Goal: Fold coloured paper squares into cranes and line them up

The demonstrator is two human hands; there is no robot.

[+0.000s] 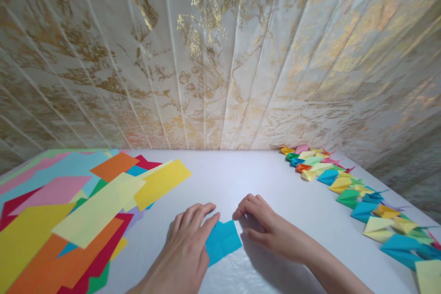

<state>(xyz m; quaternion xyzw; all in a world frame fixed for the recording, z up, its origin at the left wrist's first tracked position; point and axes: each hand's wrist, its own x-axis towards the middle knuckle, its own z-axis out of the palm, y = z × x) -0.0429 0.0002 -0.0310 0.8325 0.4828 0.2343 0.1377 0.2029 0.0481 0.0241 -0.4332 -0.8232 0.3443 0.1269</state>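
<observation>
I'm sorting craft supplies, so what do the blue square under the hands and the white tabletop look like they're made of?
Blue square: thin matte paper, apparently, with crease lines and flat colour. Tabletop: smooth white surface, possibly plastic-covered, since wrinkled glossy reflections show near the left hand and right hand.

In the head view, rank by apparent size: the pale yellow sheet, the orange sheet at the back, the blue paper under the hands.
1. pale yellow sheet
2. orange sheet and blue paper: look alike; blue is nearer and partly covered, so unranked.
</observation>
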